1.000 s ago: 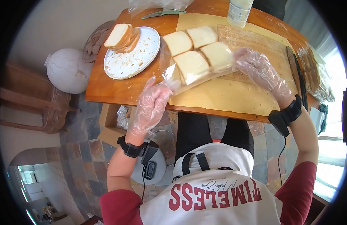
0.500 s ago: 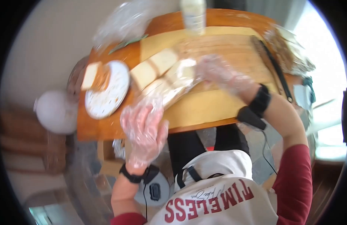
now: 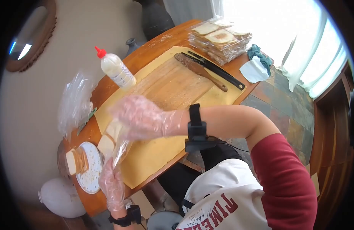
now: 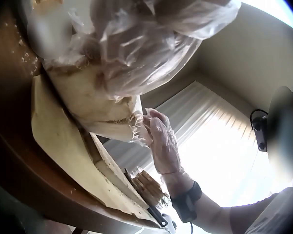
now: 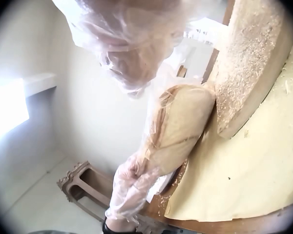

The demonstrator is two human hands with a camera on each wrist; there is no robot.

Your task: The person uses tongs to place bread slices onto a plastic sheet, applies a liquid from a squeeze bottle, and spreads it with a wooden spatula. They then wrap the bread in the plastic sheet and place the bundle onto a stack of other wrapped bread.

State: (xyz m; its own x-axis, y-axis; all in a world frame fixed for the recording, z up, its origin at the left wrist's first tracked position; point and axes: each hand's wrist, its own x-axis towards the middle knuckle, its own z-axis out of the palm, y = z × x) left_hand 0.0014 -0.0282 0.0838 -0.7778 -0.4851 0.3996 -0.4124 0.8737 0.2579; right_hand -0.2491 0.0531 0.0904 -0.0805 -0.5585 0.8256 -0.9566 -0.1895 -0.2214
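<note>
A clear plastic bag of sliced bread [image 3: 107,145] lies tilted at the left of the board, its slices showing through the film. My gloved left hand [image 3: 112,186] grips the bag's near end; in the right wrist view its fingers [image 5: 136,170] close on the film beside the bread. My gloved right hand [image 3: 140,117], blurred in the head view, is over the bag's far side and partly hides it. From the left wrist view, the right hand [image 4: 162,141] pinches the crinkled edge of the bag [image 4: 100,105].
A white plate [image 3: 90,165] with stacked bread slices [image 3: 76,161] stands at the left. Behind are a red-capped bottle [image 3: 117,71] and loose plastic bags [image 3: 75,105]. A wooden spatula [image 3: 198,69], a black-handled knife [image 3: 223,74] and bagged bread [image 3: 223,38] lie to the right.
The head view has swung toward the right side of the table. The bag, flat with its four slices showing, has been tilted up, and my right hand has come across toward the left.
</note>
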